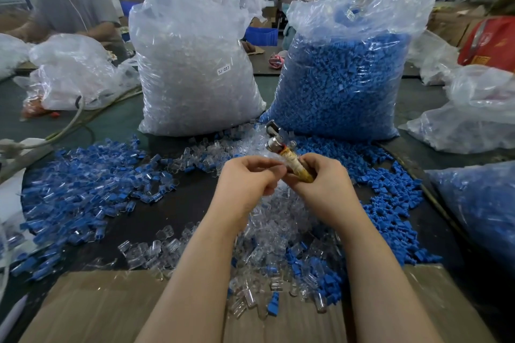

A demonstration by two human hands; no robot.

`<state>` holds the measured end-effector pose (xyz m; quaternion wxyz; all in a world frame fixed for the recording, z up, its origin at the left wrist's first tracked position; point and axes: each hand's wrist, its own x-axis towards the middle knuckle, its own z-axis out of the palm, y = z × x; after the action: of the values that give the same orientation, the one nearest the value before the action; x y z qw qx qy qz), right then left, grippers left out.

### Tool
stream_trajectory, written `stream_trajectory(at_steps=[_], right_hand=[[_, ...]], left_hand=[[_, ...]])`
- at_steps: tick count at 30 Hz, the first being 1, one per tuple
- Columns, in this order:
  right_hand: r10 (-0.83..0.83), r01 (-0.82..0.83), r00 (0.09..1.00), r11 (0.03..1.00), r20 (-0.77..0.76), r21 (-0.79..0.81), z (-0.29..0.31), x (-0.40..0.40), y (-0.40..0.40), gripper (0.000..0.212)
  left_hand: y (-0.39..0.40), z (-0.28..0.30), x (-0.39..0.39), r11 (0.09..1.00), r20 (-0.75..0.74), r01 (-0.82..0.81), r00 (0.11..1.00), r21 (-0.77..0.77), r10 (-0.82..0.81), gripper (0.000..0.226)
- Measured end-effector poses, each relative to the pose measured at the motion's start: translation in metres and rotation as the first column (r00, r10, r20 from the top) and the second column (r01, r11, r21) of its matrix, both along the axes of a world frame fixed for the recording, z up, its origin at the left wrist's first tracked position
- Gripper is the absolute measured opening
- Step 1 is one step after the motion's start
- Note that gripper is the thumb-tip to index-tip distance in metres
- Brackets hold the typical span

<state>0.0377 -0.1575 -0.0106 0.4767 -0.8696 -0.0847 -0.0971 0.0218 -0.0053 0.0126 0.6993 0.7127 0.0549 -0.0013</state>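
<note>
Cardboard [92, 306] lies flat at the bottom edge of my feed, well below the tool [289, 156], with both forearms crossing over it. My right hand [320, 184] has its fingers wrapped round the tool's yellowish handle, so the metal tip points up and away. My left hand [246, 178], just left of the tool, is curled, with its fingertips pinching at the wrapped shaft. I cannot tell whether a small clear piece sits between them. Under the tool is a heap of clear pieces [278, 220]. Loose blue pieces [390, 203] spread to the right of the tool, and joined blue-and-clear pieces [83, 175] are scattered to its left. Beyond the tool stand two big bags, the clear-filled bag [195, 64] to the left and the blue-filled bag [342, 78] to the right.
</note>
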Motion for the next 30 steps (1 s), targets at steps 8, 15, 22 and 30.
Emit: stream_trajectory(at_steps=[8,15,22,30], right_hand=[[-0.013,0.006,0.999,0.989,0.052,0.147,0.0049,-0.0015,0.0020,0.023],[-0.009,0.003,0.997,0.997,0.072,0.079,0.0024,0.0000,-0.0010,0.025],[-0.013,-0.003,0.997,0.978,0.073,0.209,0.0042,-0.0014,0.0009,0.021],[-0.064,0.049,0.996,0.974,0.061,0.221,0.0046,-0.0007,0.0013,0.020]], left_hand=[[0.0013,0.0025,-0.0007,0.988,0.000,0.015,1.000,-0.154,-0.015,0.007],[-0.0025,0.0009,-0.0005,0.994,-0.002,-0.045,0.999,-0.104,0.045,0.006],[-0.0013,0.0008,0.0018,0.987,-0.002,-0.034,0.999,-0.156,0.034,0.009],[-0.0046,0.0018,0.0004,0.972,0.003,-0.088,0.996,-0.219,0.091,0.011]])
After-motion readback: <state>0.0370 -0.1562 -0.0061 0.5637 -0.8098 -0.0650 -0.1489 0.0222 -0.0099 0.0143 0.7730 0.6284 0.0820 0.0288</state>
